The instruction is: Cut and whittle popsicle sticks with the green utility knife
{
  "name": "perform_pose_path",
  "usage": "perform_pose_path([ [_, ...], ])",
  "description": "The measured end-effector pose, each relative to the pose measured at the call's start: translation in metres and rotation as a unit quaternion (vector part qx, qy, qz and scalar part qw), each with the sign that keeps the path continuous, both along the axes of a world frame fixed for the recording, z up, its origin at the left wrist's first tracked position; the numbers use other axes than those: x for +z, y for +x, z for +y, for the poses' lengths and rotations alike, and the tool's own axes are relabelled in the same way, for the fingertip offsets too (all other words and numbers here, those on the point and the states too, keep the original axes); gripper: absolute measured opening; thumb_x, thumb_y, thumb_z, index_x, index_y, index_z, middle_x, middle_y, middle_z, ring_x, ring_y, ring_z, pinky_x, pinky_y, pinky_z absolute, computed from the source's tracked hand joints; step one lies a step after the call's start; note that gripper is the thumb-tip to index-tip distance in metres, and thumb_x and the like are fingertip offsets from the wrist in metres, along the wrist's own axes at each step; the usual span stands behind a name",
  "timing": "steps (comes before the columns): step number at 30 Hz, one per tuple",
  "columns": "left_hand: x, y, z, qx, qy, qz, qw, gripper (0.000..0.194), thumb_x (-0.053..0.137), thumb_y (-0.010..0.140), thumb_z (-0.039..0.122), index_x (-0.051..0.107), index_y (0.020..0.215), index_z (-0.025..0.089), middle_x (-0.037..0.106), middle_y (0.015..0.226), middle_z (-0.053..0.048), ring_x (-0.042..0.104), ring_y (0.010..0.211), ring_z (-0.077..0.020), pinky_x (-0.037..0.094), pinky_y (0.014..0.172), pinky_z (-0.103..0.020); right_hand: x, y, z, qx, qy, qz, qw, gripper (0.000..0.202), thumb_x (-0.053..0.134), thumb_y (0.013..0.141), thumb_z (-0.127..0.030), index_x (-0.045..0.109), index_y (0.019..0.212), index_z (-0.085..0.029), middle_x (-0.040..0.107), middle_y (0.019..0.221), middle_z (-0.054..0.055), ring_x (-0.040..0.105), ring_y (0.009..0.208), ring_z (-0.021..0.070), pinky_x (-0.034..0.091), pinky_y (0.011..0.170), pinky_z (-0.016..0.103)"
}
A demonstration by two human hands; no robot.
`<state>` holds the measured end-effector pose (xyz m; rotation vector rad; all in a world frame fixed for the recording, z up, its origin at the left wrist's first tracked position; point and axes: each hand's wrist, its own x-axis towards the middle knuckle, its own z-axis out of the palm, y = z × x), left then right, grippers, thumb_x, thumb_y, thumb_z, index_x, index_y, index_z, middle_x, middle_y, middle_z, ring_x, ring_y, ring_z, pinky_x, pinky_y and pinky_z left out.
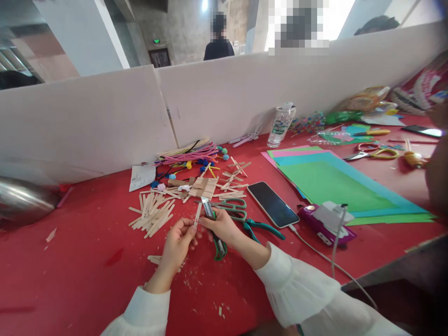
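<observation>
My left hand point(180, 242) pinches a light wooden craft stick point(198, 213), which points up and away. Close beside it on the right, my right hand point(222, 227) has its fingers wrapped round a green and black utility knife point(220, 247), its silver end by the stick. A loose pile of craft sticks point(152, 214) lies beyond my left hand. Just past the knife are a small panel of joined sticks point(203, 187) and green-handled scissors point(234, 204). Teal-handled pliers point(264, 228) rest to the right of my right hand.
A phone point(273, 204) and a purple power bank point(325, 224) with a white cable lie right of the pliers. Coloured paper sheets point(339, 182), a plastic bottle point(281, 125) and red and yellow scissors point(373, 151) are farther right. A metal vessel point(26, 198) stands left. White boards point(224, 98) edge the red table point(91, 252).
</observation>
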<state>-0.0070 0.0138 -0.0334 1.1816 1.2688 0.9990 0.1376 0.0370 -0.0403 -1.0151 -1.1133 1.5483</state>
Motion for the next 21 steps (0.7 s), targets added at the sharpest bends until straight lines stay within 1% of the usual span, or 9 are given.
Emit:
perform_pose_path([
  [3,0.001,0.001,-0.001,-0.004,-0.003,-0.018,1.000,0.036,0.070,0.065,0.048,0.055,0.074,0.017,0.064,0.061,0.000,0.052,0.046,-0.0099,0.040,0.045,-0.020,0.002,0.001,-0.001,0.011,0.005,-0.001,1.000,0.019,0.065,0.064,-0.033,0.057,0.069,-0.017,0.057,0.046,-0.007,0.045,0.029,0.0054,0.032,0.030,0.016],
  [5,0.002,0.002,-0.002,-0.007,-0.009,-0.033,0.999,0.036,0.071,0.063,0.048,0.055,0.071,0.017,0.063,0.058,0.000,0.052,0.044,-0.0097,0.040,0.044,-0.020,0.002,0.001,-0.001,0.014,0.007,-0.003,1.000,0.021,0.067,0.063,-0.034,0.057,0.068,-0.017,0.056,0.047,-0.006,0.045,0.030,0.0055,0.033,0.030,0.016],
  [8,0.003,0.004,-0.002,-0.011,-0.025,-0.062,0.998,0.036,0.072,0.063,0.047,0.053,0.070,0.017,0.061,0.054,0.002,0.049,0.042,-0.0085,0.039,0.043,-0.019,-0.001,0.003,0.000,0.016,0.010,-0.007,1.000,0.022,0.068,0.063,-0.035,0.058,0.068,-0.016,0.056,0.049,-0.006,0.046,0.031,0.0055,0.034,0.030,0.016],
  [13,0.004,0.005,-0.005,-0.015,-0.062,-0.109,0.992,0.034,0.072,0.063,0.044,0.051,0.068,0.017,0.061,0.053,0.003,0.045,0.039,-0.0064,0.035,0.040,-0.017,-0.003,0.004,0.000,0.014,0.011,-0.010,1.000,0.026,0.070,0.063,-0.038,0.057,0.068,-0.016,0.058,0.051,-0.006,0.046,0.032,0.0051,0.035,0.031,0.016],
  [16,0.005,0.005,-0.006,-0.014,-0.073,-0.128,0.989,0.033,0.072,0.062,0.042,0.051,0.067,0.017,0.060,0.052,0.003,0.045,0.039,-0.0058,0.033,0.040,-0.017,0.000,0.004,-0.002,0.013,0.008,-0.008,1.000,0.031,0.073,0.061,-0.042,0.056,0.067,-0.017,0.057,0.051,-0.006,0.046,0.033,0.0048,0.035,0.031,0.016],
  [21,0.005,0.006,-0.006,-0.007,-0.067,-0.139,0.988,0.033,0.073,0.061,0.041,0.051,0.065,0.017,0.059,0.052,0.003,0.044,0.039,-0.0059,0.032,0.040,-0.017,0.008,0.005,-0.003,0.020,-0.002,-0.011,1.000,0.036,0.075,0.057,-0.045,0.056,0.066,-0.017,0.055,0.047,-0.007,0.045,0.032,0.0052,0.034,0.031,0.016],
])
